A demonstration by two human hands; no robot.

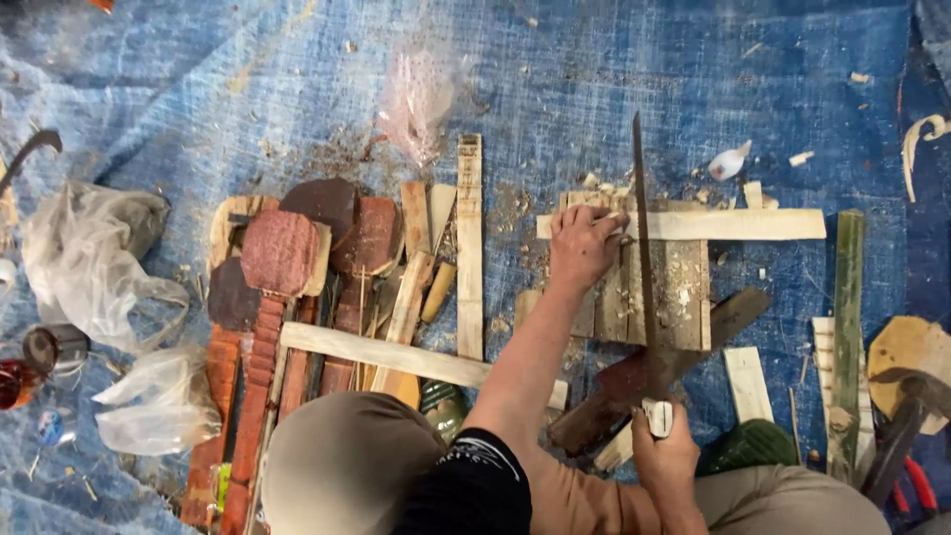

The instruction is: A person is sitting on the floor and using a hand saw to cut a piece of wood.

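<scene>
Pale wood strip lies crosswise — saw points away.
</scene>
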